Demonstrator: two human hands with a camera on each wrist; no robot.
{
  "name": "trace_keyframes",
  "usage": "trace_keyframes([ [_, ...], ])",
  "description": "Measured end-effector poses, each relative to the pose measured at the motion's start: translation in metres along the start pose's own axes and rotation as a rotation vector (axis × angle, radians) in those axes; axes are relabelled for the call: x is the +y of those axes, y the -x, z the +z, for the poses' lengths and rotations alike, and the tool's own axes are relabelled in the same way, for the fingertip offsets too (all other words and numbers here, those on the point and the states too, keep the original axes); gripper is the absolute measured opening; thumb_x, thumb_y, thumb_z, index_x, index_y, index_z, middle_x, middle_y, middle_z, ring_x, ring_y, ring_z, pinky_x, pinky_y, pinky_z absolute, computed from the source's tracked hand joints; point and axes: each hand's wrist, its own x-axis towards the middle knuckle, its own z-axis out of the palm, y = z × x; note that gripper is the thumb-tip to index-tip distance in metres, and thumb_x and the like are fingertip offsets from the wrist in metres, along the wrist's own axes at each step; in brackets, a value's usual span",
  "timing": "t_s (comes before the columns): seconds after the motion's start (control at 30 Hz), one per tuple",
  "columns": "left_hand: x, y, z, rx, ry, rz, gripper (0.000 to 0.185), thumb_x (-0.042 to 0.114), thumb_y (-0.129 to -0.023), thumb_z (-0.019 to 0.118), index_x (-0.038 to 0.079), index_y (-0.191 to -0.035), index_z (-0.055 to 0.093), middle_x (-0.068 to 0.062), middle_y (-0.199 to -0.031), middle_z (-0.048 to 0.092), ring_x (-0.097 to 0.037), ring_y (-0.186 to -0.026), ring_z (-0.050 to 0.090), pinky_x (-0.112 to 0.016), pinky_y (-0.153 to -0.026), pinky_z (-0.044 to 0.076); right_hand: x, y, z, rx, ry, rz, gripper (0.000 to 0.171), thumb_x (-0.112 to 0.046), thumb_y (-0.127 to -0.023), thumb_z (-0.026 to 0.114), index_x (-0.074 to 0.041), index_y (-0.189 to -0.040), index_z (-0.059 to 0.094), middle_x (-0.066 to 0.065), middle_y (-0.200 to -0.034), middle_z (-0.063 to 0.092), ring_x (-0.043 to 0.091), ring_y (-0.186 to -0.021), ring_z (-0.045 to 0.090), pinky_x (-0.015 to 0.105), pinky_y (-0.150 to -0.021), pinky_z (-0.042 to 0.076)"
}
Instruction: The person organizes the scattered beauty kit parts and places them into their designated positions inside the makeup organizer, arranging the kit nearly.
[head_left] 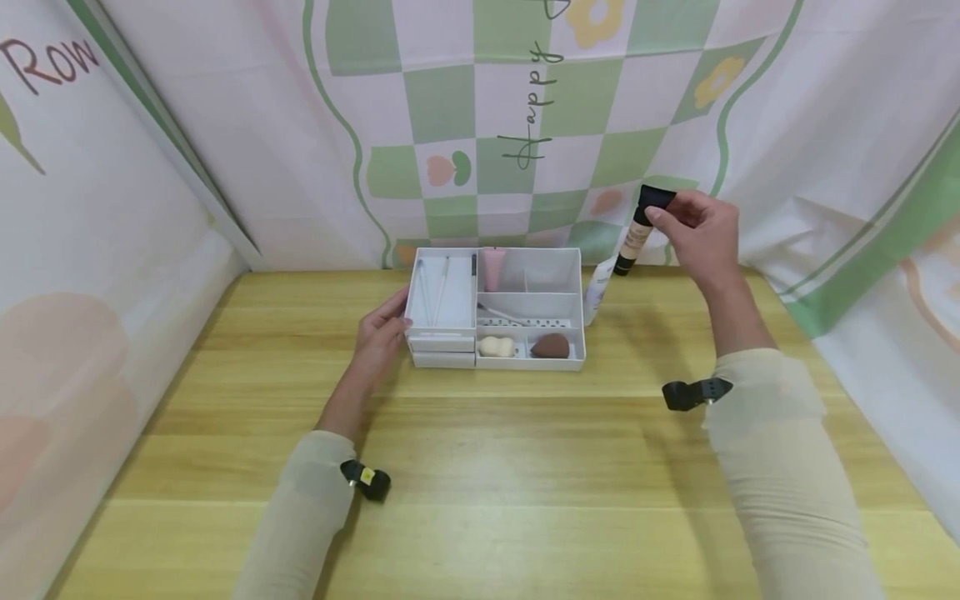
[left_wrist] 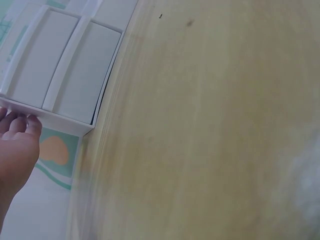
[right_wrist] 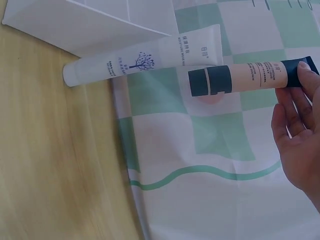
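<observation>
My right hand [head_left: 703, 237] pinches the flat black end of a beige-and-black cosmetic tube [right_wrist: 255, 77] between thumb and fingers. The tube hangs tilted above the table, its black cap downward. Beside it a white tube with a blue tree print [right_wrist: 145, 57] stands on its cap against the right side of the white organizer box [head_left: 583, 350]. At the box's left side, my left hand [head_left: 378, 337] rests its fingers on the wall; some fingertips are hidden in the left wrist view. A pink tube [head_left: 492, 268] stands in a back compartment.
Two makeup sponges, one cream [head_left: 497, 347] and one brown [head_left: 551, 346], lie in the front compartments. Thin sticks [head_left: 442, 292] lie on the box's left top, above drawers [head_left: 442, 359]. A patterned curtain [head_left: 517, 108] hangs behind the wooden table [head_left: 510, 483].
</observation>
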Motion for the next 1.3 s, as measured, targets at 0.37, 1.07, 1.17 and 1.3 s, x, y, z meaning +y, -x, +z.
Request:
trace_keyframes([
  [0.37, -0.002, -0.001, -0.001, -0.012, 0.007, 0.015, 0.063, -0.009, -0.092, 0.043, -0.006, -0.154, 0.031, -0.018, -0.167, 0.028, -0.028, -0.157, 0.027, -0.036, -0.129, 0.03, -0.009, -0.005, -0.004, 0.055, -0.036, -0.026, 0.012, -0.005, -0.086, 0.077, -0.017, -0.087, 0.077, -0.024, -0.08, 0.072, -0.006, -0.073, 0.066, 0.005, -0.071, 0.054],
  [1.07, -0.001, -0.001, -0.001, 0.002, 0.015, 0.009, 0.062, -0.01, -0.092, 0.043, -0.006, -0.153, 0.033, -0.016, -0.167, 0.03, -0.027, -0.157, 0.028, -0.033, -0.127, 0.033, -0.035, -0.006, 0.003, -0.006, -0.018, -0.115, 0.011, -0.005, -0.088, 0.076, -0.011, -0.097, 0.078, -0.023, -0.081, 0.071, -0.006, -0.075, 0.067, 0.006, -0.074, 0.055],
  [1.17, -0.002, -0.001, -0.001, 0.003, 0.019, 0.011, 0.062, -0.01, -0.092, 0.043, -0.006, -0.153, 0.033, -0.017, -0.167, 0.03, -0.028, -0.157, 0.028, -0.034, -0.127, 0.032, -0.038, -0.006, 0.005, -0.027, -0.029, -0.116, 0.012, -0.005, -0.088, 0.075, -0.012, -0.097, 0.078, -0.022, -0.081, 0.072, -0.006, -0.076, 0.068, 0.006, -0.074, 0.056],
  [1.3, -0.002, -0.001, -0.001, 0.001, 0.014, 0.008, 0.062, -0.009, -0.093, 0.043, -0.006, -0.153, 0.033, -0.016, -0.167, 0.029, -0.028, -0.157, 0.028, -0.036, -0.128, 0.031, -0.041, -0.005, 0.01, -0.053, -0.07, -0.119, 0.013, -0.002, -0.087, 0.075, -0.012, -0.095, 0.078, -0.02, -0.08, 0.073, -0.005, -0.074, 0.07, 0.006, -0.072, 0.057],
])
